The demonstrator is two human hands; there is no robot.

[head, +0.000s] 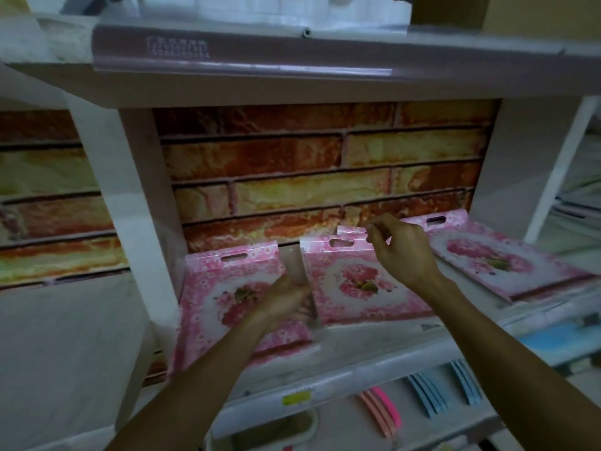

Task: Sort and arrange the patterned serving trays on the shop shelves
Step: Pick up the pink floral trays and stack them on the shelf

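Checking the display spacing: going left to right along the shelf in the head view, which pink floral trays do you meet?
left tray → middle tray → right tray.

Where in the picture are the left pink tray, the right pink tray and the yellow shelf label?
left pink tray (208, 297), head view, white floral centre.
right pink tray (487, 255), head view, flower print.
yellow shelf label (296, 398), head view, label middle.

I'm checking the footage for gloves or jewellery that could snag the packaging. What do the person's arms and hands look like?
Both forearms are bare as far as the frame shows, with no sleeve in view. The left hand and right hand wear no gloves, and no watch, bracelet or ring is visible, though the dim, soft picture could hide something small.
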